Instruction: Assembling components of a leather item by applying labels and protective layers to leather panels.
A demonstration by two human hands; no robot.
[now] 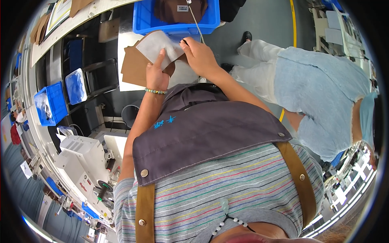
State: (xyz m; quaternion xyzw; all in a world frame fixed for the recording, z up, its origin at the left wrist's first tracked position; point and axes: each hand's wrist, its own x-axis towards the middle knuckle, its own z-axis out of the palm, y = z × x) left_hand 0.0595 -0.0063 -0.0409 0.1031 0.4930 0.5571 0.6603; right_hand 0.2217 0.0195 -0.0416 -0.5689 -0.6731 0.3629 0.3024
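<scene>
My left hand [157, 77], with a beaded bracelet at its wrist, grips a flat piece with a pale grey-white face [156, 46]. Its thumb lies on top; the other fingers are hidden underneath. Beside the piece's right edge is my right hand [198, 57], its fingers curled closed. A small dark bit shows at those fingertips, too small to name. Under the pale piece, several flat brown pieces [133, 69] lie stacked on a white tabletop [126, 85].
A blue bin [176, 29] holding brown pieces stands just beyond my hands, a thin cord hanging over it. On the right stands a person in a light blue shirt [320, 93]. A white machine [83, 152], a blue crate [52, 103] and a blue-seated chair [76, 86] are at left.
</scene>
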